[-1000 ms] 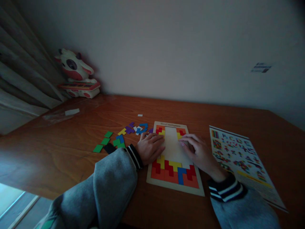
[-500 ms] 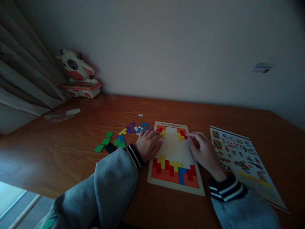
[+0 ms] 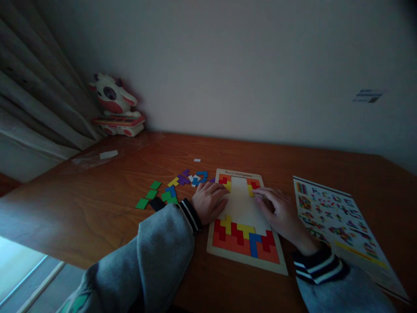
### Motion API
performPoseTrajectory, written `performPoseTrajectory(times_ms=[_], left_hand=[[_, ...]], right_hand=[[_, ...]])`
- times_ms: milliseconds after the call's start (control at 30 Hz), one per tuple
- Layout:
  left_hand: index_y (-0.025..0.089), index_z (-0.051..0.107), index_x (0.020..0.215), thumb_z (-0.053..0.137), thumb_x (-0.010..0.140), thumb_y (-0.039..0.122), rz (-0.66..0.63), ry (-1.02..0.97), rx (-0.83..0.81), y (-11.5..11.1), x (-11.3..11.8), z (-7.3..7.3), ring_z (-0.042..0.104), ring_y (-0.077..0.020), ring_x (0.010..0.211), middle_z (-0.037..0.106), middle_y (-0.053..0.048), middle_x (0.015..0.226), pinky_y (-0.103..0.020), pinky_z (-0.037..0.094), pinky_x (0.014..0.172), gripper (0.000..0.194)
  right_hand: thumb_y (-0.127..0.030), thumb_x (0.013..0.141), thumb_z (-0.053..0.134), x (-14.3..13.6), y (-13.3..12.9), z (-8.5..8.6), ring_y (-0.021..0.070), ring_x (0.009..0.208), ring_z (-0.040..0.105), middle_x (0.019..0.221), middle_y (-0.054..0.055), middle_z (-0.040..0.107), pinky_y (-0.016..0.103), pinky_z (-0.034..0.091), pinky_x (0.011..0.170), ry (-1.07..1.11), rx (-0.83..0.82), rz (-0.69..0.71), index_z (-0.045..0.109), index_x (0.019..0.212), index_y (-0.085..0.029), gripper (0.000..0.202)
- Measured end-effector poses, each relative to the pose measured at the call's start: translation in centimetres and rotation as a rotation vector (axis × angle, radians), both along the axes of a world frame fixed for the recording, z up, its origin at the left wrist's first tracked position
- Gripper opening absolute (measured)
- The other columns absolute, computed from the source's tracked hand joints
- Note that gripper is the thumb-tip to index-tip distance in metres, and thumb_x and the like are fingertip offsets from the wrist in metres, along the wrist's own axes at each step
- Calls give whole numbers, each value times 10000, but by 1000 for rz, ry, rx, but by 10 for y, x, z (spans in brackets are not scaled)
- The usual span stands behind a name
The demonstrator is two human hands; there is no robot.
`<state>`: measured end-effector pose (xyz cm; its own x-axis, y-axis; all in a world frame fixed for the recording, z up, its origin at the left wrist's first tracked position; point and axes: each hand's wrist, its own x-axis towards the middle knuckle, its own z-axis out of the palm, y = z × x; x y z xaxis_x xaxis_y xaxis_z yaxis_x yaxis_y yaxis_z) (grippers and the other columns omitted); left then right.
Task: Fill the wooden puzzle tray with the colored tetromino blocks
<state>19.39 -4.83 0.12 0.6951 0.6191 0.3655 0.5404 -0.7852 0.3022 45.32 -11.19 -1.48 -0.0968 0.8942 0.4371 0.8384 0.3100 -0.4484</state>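
A wooden puzzle board (image 3: pixel 244 258) lies on the table before me, with block-shaped pieces along its near end and at both far corners. Its pale middle is bare. Across the board's left side rests my left hand (image 3: pixel 209 202), fingers stretched out flat and covering some of the edge and pieces. My right hand (image 3: pixel 276 208) is over the right edge, its fingertips touching the yellow piece (image 3: pixel 250 190) beside a red piece (image 3: pixel 256 184). Its thumb is apart from the fingers, and nothing shows between them. At the near end sit a blue piece (image 3: pixel 253 244) and several orange, red and yellow ones.
Loose pieces lie left of the board: green (image 3: pixel 142 203), black (image 3: pixel 157 204), yellow (image 3: pixel 173 182), purple (image 3: pixel 183 179) and blue (image 3: pixel 202 174). A printed sheet (image 3: pixel 345 226) is on the right. A cow toy with a keyboard (image 3: pixel 119 121) stands at the back left.
My right fingertips have moved from the red piece near the board's right edge inward to the yellow piece. My left hand stays on the board. The view has shifted slightly.
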Motion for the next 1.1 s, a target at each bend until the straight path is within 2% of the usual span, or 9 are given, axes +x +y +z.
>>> performPoseTrajectory(times_ms=[133, 200, 300, 433, 567, 667, 800, 967, 1100], left_hand=[[197, 618, 1182, 451, 965, 356, -20, 4, 11, -1, 0, 1, 573, -261, 1057, 635, -100, 1209, -430, 443, 907, 316], [202, 615, 1188, 449, 964, 364, 32, 30, 35, -2, -1, 2, 563, -270, 1079, 620, -104, 1237, -450, 443, 927, 323], [203, 599, 1220, 428, 971, 370, 235, 59, 83, 1, -3, 2, 507, -312, 1195, 562, -122, 1334, -532, 389, 1012, 344], [183, 551, 1294, 455, 955, 424, 497, 84, 98, 14, -15, -5, 357, -402, 1360, 423, -177, 1483, -658, 263, 1082, 427], [148, 503, 1359, 456, 936, 540, 619, 127, 39, 31, -29, -15, 336, -438, 1377, 402, -217, 1495, -680, 255, 1081, 578], [164, 522, 1351, 439, 957, 521, 568, 166, 16, 38, -34, -18, 401, -387, 1351, 466, -189, 1454, -626, 285, 1102, 538], [206, 565, 1323, 443, 983, 408, 463, 173, 37, 39, -33, -15, 434, -344, 1334, 487, -146, 1447, -603, 317, 1098, 414], [244, 569, 1336, 438, 990, 424, 196, 194, 52, 36, -32, -10, 442, -294, 1344, 489, -96, 1465, -529, 353, 1111, 411], [195, 563, 1343, 434, 987, 414, 214, 204, 56, 35, -33, -11, 470, -292, 1318, 515, -119, 1439, -516, 371, 1104, 438]], right_hand=[[-343, 954, 485, 0, 1, -2, 265, 1064, 618, 1113, 81, 675, 463, 474, 915, 32, 22, 9, 638, 1110, -251, 238], [-354, 952, 485, 1, 2, -2, 267, 1060, 619, 1109, 88, 666, 463, 481, 912, 42, 24, 14, 639, 1106, -246, 243], [-360, 953, 486, 1, 2, -3, 265, 1074, 612, 1122, 88, 655, 468, 478, 928, 45, 13, 12, 638, 1110, -248, 245], [-369, 954, 485, 2, 1, -4, 265, 1081, 603, 1131, 89, 645, 473, 472, 943, 58, 8, 16, 636, 1115, -249, 251], [-378, 952, 486, 2, 1, -4, 273, 1096, 594, 1141, 89, 637, 486, 463, 950, 58, -7, 10, 635, 1117, -248, 258], [-379, 952, 482, 1, 1, -3, 271, 1082, 596, 1127, 87, 637, 476, 468, 938, 62, -4, 9, 641, 1108, -245, 260], [-377, 952, 482, 0, 1, -1, 268, 1082, 593, 1125, 82, 636, 468, 469, 935, 66, -18, 13, 650, 1092, -253, 251], [-388, 937, 503, 2, 1, -4, 273, 1093, 588, 1137, 84, 628, 478, 465, 958, 43, -21, -11, 642, 1119, -257, 264], [-375, 940, 481, 10, 4, -12, 283, 1096, 581, 1149, 98, 607, 498, 470, 961, 10, -30, -34, 628, 1142, -248, 281]])
